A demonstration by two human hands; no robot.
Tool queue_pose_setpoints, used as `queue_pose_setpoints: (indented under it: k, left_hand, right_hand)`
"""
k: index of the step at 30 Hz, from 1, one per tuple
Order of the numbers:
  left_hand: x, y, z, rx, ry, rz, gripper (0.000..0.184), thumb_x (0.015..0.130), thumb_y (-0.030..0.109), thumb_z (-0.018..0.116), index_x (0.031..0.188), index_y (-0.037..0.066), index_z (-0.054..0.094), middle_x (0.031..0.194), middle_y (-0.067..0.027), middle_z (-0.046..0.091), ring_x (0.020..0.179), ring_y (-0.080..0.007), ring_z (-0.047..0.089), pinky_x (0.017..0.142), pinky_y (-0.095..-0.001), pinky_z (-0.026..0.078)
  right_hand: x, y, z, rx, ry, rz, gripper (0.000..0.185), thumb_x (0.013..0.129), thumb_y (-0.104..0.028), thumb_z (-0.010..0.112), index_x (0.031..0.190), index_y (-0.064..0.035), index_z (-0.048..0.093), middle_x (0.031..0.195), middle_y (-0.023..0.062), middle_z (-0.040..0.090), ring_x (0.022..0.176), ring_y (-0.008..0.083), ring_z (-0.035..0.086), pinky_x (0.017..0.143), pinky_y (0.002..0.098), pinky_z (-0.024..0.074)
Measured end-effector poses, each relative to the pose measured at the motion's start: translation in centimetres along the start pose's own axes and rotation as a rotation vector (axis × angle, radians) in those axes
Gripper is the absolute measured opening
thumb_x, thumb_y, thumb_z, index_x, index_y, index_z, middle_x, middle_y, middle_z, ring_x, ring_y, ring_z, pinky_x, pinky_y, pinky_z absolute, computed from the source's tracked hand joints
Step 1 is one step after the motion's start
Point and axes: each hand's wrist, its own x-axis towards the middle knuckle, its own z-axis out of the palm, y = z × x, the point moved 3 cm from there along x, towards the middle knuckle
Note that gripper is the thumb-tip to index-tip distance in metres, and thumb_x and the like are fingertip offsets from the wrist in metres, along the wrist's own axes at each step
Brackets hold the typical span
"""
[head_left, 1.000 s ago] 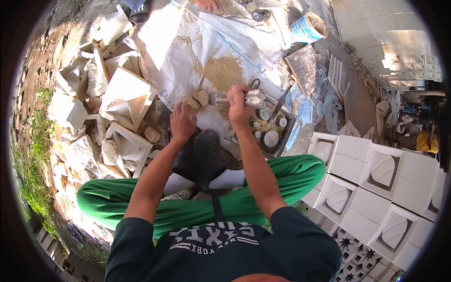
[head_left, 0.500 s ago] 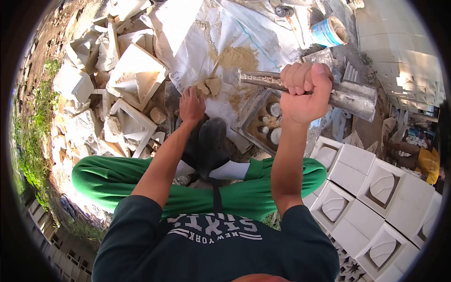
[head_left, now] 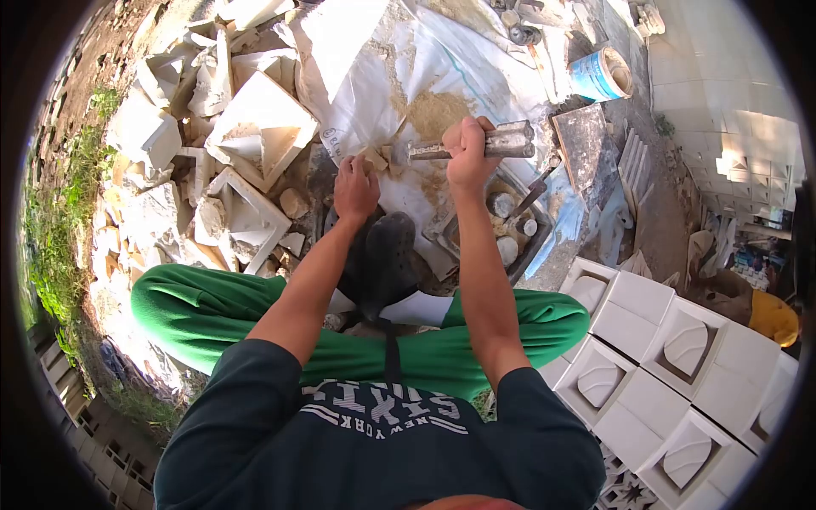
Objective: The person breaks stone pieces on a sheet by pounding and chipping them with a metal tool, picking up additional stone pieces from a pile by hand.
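My right hand (head_left: 469,155) is wrapped round a grey, rough hand tool (head_left: 510,140) that looks like metal. Its thick tubular end points right and its thinner end points left. Low over the white sheet, my left hand (head_left: 355,194) has its fingers curled against a tan, stone-like chunk (head_left: 374,159), with the fingertips partly hidden. Sandy powder (head_left: 435,112) is spread on the white sheet (head_left: 357,93) just beyond. Below the right hand sits a tray (head_left: 534,255) holding several round pale pieces and a dark-bladed tool.
Broken white blocks (head_left: 263,127) are heaped on the left. A blue-and-white bucket (head_left: 595,76) lies tilted at the upper right. Pale moulded blocks (head_left: 633,306) stand in rows at the lower right. A person in yellow (head_left: 772,317) is at the far right edge.
My right hand has come left and a little up with the tool, nearer my left hand and the chunk. The left hand stays nearly in place.
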Motion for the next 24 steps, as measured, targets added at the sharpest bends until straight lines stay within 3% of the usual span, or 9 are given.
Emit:
queue_pose_setpoints:
  k: [5, 6, 7, 9, 12, 15, 17, 21, 24]
  left_hand:
    - [-0.1, 0.0, -0.5, -0.07, -0.01, -0.024, 0.041, 0.081, 0.016, 0.06, 0.12, 0.006, 0.05, 0.119, -0.017, 0.051, 0.109, -0.0358, 0.052, 0.09, -0.0434, 0.044]
    - [-0.1, -0.1, -0.3, -0.07, -0.011, -0.027, 0.041, 0.081, 0.016, 0.06, 0.12, 0.006, 0.05, 0.119, -0.017, 0.051, 0.109, -0.0358, 0.052, 0.09, -0.0434, 0.044]
    - [-0.1, -0.2, -0.1, -0.055, -0.003, -0.026, 0.042, 0.08, 0.016, 0.06, 0.12, 0.006, 0.05, 0.119, -0.0169, 0.051, 0.109, -0.0357, 0.053, 0.09, -0.0435, 0.044]
    - [0.0, -0.2, 0.0, -0.035, 0.005, -0.024, 0.042, 0.08, 0.016, 0.06, 0.119, 0.006, 0.05, 0.119, -0.0168, 0.051, 0.108, -0.0356, 0.053, 0.09, -0.0437, 0.044]
    - [0.2, -0.2, -0.3, -0.04, -0.004, -0.062, 0.043, 0.079, 0.016, 0.061, 0.119, 0.006, 0.05, 0.119, -0.0166, 0.051, 0.108, -0.0356, 0.053, 0.09, -0.0437, 0.044]
    - [1.0, 0.0, -0.4, -0.083, -0.001, 0.002, 0.044, 0.08, 0.016, 0.061, 0.121, 0.004, 0.05, 0.12, -0.0203, 0.051, 0.108, -0.0395, 0.052, 0.091, -0.0445, 0.044]
    - [0.0, 0.0, -0.5, -0.071, 0.005, -0.027, 0.041, 0.08, 0.016, 0.061, 0.119, 0.006, 0.051, 0.117, -0.0162, 0.052, 0.108, -0.0355, 0.053, 0.089, -0.0434, 0.044]
    - [0.4, -0.4, -0.4, -0.092, -0.026, -0.063, 0.044, 0.079, 0.016, 0.062, 0.12, 0.004, 0.05, 0.12, -0.019, 0.052, 0.108, -0.0389, 0.053, 0.09, -0.0445, 0.045]
    - [-0.3, -0.5, -0.2, -0.111, 0.032, -0.004, 0.044, 0.079, 0.016, 0.062, 0.12, 0.004, 0.05, 0.12, -0.0189, 0.052, 0.107, -0.0392, 0.053, 0.09, -0.0447, 0.045]
  right_hand:
    - [-0.9, -10.2, 3.5, -0.044, -0.134, -0.172, 0.033, 0.087, -0.009, 0.043, 0.058, -0.012, 0.027, 0.045, -0.0008, 0.026, 0.04, 0.0102, 0.02, 0.042, 0.0296, 0.0207]
    - [-1.1, -11.5, 3.7, 0.066, -0.173, -0.162, 0.036, 0.084, -0.006, 0.052, 0.06, -0.0122, 0.026, 0.048, -0.0015, 0.029, 0.043, 0.0084, 0.026, 0.044, 0.0272, 0.0212]
    - [-1.4, -11.9, 4.0, 0.065, -0.173, -0.161, 0.036, 0.084, -0.006, 0.052, 0.06, -0.0122, 0.026, 0.048, -0.0015, 0.029, 0.043, 0.0084, 0.026, 0.044, 0.0272, 0.0212]
    - [-1.6, -12.0, 4.8, -0.075, -0.149, -0.241, 0.03, 0.086, -0.008, 0.041, 0.06, -0.012, 0.027, 0.046, -0.0003, 0.025, 0.04, 0.0102, 0.019, 0.042, 0.0296, 0.0204]
    - [-1.1, -1.6, 1.9, -0.193, 0.017, -0.1, 0.03, 0.087, -0.004, 0.048, 0.062, -0.0104, 0.033, 0.051, -0.0026, 0.033, 0.044, 0.0081, 0.028, 0.045, 0.0266, 0.0254]
    - [0.2, 4.7, 0.5, -0.281, -0.045, -0.19, 0.029, 0.087, -0.003, 0.053, 0.063, -0.0093, 0.037, 0.054, -0.0024, 0.039, 0.047, 0.0074, 0.034, 0.046, 0.0249, 0.0279]
    - [0.0, 5.5, 1.1, -0.4, -0.19, -0.268, 0.028, 0.087, -0.004, 0.053, 0.064, -0.0084, 0.038, 0.055, -0.0013, 0.041, 0.047, 0.0073, 0.036, 0.046, 0.0249, 0.0283]
    - [0.5, -1.1, 4.8, -0.219, -0.209, -0.12, 0.032, 0.086, -0.003, 0.052, 0.061, -0.0096, 0.032, 0.052, -0.0012, 0.035, 0.045, 0.0077, 0.032, 0.044, 0.026, 0.0258]
    - [0.1, -9.1, 7.8, -0.151, -0.209, -0.172, 0.033, 0.085, -0.004, 0.05, 0.059, -0.0111, 0.03, 0.049, -0.0007, 0.032, 0.042, 0.0086, 0.028, 0.042, 0.0273, 0.0239]
